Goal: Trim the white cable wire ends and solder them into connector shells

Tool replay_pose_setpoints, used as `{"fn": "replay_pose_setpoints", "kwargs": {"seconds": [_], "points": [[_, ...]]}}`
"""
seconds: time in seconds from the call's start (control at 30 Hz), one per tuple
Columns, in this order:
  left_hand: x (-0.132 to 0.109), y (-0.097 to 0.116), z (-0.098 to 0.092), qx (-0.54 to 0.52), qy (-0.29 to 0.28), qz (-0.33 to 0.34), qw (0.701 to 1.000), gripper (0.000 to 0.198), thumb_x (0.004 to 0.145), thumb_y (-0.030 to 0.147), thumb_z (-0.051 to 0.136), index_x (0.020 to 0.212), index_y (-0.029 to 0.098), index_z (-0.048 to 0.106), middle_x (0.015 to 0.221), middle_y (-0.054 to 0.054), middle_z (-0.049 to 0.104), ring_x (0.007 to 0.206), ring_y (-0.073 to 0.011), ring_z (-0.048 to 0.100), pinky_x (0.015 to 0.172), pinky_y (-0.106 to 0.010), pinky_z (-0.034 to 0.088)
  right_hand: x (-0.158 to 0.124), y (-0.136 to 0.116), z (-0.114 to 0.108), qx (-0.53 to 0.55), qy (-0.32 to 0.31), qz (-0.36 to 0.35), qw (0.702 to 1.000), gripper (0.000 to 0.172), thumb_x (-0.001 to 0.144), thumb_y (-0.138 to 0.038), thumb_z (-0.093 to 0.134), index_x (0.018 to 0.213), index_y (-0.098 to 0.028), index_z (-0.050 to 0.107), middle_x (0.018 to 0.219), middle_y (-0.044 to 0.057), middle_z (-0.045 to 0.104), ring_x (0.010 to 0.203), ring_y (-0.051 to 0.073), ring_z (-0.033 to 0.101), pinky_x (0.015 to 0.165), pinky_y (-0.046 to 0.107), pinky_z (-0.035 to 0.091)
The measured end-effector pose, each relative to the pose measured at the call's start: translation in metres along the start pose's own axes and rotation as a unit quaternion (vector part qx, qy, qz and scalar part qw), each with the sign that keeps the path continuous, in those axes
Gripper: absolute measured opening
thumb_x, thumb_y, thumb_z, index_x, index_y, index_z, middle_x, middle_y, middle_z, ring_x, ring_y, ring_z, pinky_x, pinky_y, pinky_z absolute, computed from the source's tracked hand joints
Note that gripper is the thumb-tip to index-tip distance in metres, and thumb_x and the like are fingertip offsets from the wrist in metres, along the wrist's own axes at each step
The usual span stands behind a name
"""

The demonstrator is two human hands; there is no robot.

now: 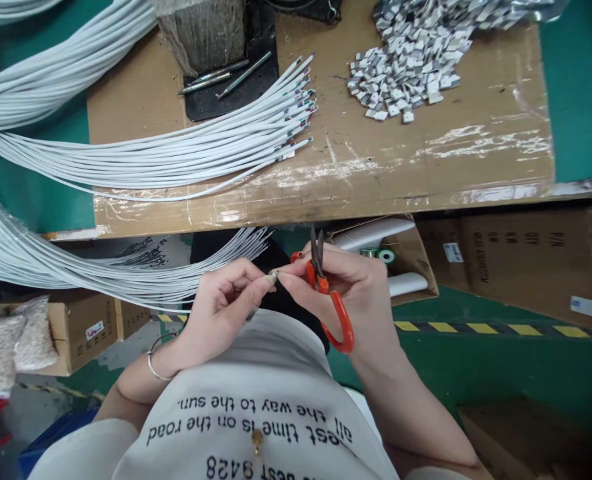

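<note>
My left hand (231, 300) is closed in a pinch, with a tiny pale piece (274, 274) at the fingertips; its kind is too small to tell. Fingertips of my right hand (359, 280) meet it from the other side. Orange-handled scissors (343, 327) hang in my right hand, their dark blades pointing up toward the table and slightly apart. Just behind my left hand, a bundle of thin white cables (176, 277) comes in from the left. Whether one of them runs into my fingers is hidden.
On the cardboard-covered table (376, 173) lie white cables with coloured wire ends (201, 160), metal pen-like tools (243, 75) by a worn block (201, 33), and a heap of small white-and-metal pieces (411, 67). Cartons (526, 267) stand below, right; bagged parts (11, 347) sit lower left.
</note>
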State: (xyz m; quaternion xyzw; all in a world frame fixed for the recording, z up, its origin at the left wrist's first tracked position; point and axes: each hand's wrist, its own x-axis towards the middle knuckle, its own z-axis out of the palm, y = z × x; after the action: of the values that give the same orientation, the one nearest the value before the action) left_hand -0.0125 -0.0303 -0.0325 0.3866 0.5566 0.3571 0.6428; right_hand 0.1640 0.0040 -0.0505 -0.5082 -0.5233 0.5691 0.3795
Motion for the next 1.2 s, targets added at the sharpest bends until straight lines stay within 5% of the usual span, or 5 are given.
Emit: {"fn": "replay_pose_setpoints", "kwargs": {"seconds": [0.33,0.6,0.9,1.2], "points": [[0.002,-0.003,0.003,0.047,0.041,0.067,0.996,0.02,0.098,0.028,0.075,0.085,0.018,0.063,0.065,0.004,0.055,0.056,-0.0086,0.046,0.051,-0.022,0.035,0.004,0.007,0.006,0.095,0.02,0.016,0.995,0.015,0.078,-0.021,0.077,0.064,-0.024,0.072,0.062,-0.002,0.061,0.057,0.013,0.052,0.052,0.03,0.042],[0.002,-0.006,-0.003,-0.085,0.011,0.003,0.996,0.025,0.099,0.044,0.075,0.1,0.02,0.068,0.07,0.003,0.059,0.049,-0.0064,0.038,0.04,-0.019,0.027,0.006,0.014,0.003,0.085,0.04,0.006,0.996,0.007,0.084,-0.025,0.08,0.079,-0.027,0.084,0.069,0.0,0.07,0.067,0.018,0.065,0.063,0.034,0.055],[0.0,-0.005,-0.005,-0.095,0.013,-0.035,0.995,0.026,0.101,0.043,0.073,0.092,0.019,0.067,0.065,0.004,0.057,0.046,-0.0047,0.033,0.038,-0.016,0.023,0.003,0.005,0.004,0.077,0.007,-0.019,0.997,0.011,0.087,-0.021,0.078,0.084,-0.029,0.086,0.074,0.0,0.071,0.063,0.014,0.059,0.054,0.029,0.046],[0.0,-0.005,-0.005,-0.082,-0.011,0.013,0.996,0.022,0.105,0.035,0.069,0.09,0.019,0.065,0.061,0.007,0.052,0.047,-0.0048,0.032,0.042,-0.018,0.025,0.004,0.005,0.0,0.114,-0.016,0.013,0.993,0.014,0.085,-0.016,0.079,0.075,-0.026,0.082,0.069,0.0,0.069,0.064,0.015,0.059,0.058,0.031,0.048]]}}
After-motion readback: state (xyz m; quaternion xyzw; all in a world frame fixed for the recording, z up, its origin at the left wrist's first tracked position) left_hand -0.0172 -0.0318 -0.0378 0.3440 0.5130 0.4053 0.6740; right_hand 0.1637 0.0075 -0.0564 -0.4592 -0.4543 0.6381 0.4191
